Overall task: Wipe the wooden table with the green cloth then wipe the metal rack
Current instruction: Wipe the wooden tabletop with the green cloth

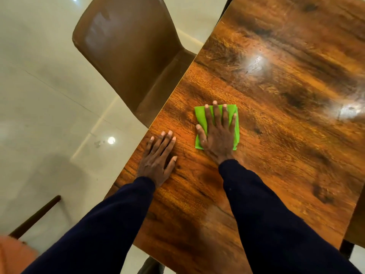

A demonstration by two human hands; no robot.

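A folded green cloth (200, 117) lies flat on the glossy wooden table (286, 115), near its left edge. My right hand (217, 133) presses down on the cloth with straight, spread fingers and covers most of it. My left hand (158, 157) rests flat on the bare wood close to the table's left edge, a short way left of the cloth. Both arms wear dark blue sleeves. No metal rack is in view.
A brown chair (128, 46) stands tucked against the table's left side. Pale glossy floor tiles (39, 95) lie to the left. A dark wooden bar (35, 216) and something orange (11, 254) show at the lower left. A dark table leg (347, 248) is at lower right.
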